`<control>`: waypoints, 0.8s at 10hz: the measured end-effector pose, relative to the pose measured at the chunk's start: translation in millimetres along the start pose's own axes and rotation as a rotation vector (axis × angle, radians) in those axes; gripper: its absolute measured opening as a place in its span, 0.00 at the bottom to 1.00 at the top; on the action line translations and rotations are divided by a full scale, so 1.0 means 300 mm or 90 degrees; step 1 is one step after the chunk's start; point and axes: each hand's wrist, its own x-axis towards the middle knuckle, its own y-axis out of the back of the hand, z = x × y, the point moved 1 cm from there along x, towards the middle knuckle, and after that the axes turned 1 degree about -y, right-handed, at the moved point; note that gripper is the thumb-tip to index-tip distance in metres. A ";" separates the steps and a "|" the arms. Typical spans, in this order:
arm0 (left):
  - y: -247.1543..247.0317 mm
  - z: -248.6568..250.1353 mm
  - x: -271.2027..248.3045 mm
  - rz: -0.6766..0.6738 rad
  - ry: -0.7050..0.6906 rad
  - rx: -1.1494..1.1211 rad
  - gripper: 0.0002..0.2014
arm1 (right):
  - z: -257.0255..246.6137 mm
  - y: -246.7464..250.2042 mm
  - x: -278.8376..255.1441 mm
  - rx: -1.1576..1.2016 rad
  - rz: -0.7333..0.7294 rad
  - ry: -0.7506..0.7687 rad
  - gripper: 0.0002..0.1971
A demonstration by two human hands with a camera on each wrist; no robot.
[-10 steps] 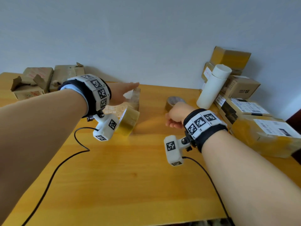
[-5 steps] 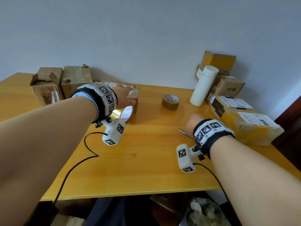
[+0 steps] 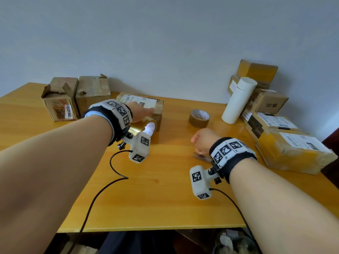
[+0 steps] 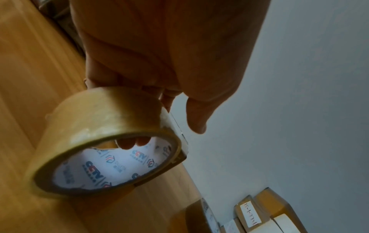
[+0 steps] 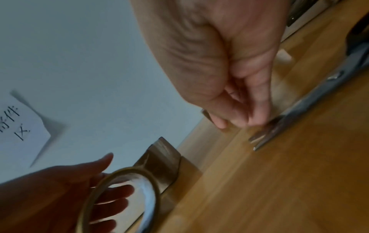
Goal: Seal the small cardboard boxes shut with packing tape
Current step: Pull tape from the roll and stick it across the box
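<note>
A small cardboard box (image 3: 158,107) with a white label sits at the back of the table, also seen in the right wrist view (image 5: 161,157). My left hand (image 3: 142,114) lies over its near top edge. A roll of clear packing tape (image 3: 141,126) hangs from that hand, whose fingers (image 4: 133,141) pass through the roll's core (image 4: 103,167); the thumb sticks out free. My right hand (image 3: 201,141) hovers low over the table with its fingers (image 5: 257,110) curled together. Their tips are right at the blades of the scissors (image 5: 311,107), which lie flat (image 3: 200,157).
A brown tape roll (image 3: 199,118) and a white tube (image 3: 238,101) stand behind my right hand. Taped parcels (image 3: 293,149) are stacked at the right. Two torn boxes (image 3: 60,101) sit at the back left. Sensor cables (image 3: 102,191) trail toward the table's front edge (image 3: 146,228).
My left hand, with the tape roll, has come down onto the labelled box. My right hand has drawn back from the brown roll to the scissors. The head view has pulled back.
</note>
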 end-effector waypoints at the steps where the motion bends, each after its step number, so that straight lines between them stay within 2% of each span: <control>1: -0.015 -0.006 0.032 -0.062 0.002 -0.143 0.20 | -0.012 0.001 -0.020 -0.169 -0.087 -0.014 0.20; 2: -0.020 0.001 0.041 -0.074 -0.003 -0.223 0.14 | -0.026 -0.003 -0.026 -0.312 -0.119 0.007 0.21; 3: -0.018 0.013 0.037 -0.081 0.004 -0.216 0.14 | -0.039 -0.017 0.013 -0.270 -0.081 0.033 0.10; 4: -0.017 0.023 0.030 -0.090 -0.009 -0.201 0.14 | -0.076 -0.054 0.031 -0.157 0.025 0.084 0.07; 5: -0.013 0.021 0.037 -0.092 -0.034 -0.156 0.16 | -0.111 -0.046 0.031 -0.047 0.087 0.111 0.12; 6: -0.004 0.027 0.018 -0.081 -0.023 -0.133 0.16 | -0.106 -0.004 0.033 -0.188 -0.005 0.022 0.14; 7: -0.004 0.038 0.021 -0.077 -0.006 -0.130 0.17 | -0.099 0.007 0.018 -0.184 -0.076 0.009 0.17; 8: -0.007 0.052 0.002 -0.076 0.009 -0.163 0.16 | -0.109 -0.016 0.004 -0.232 -0.137 0.039 0.23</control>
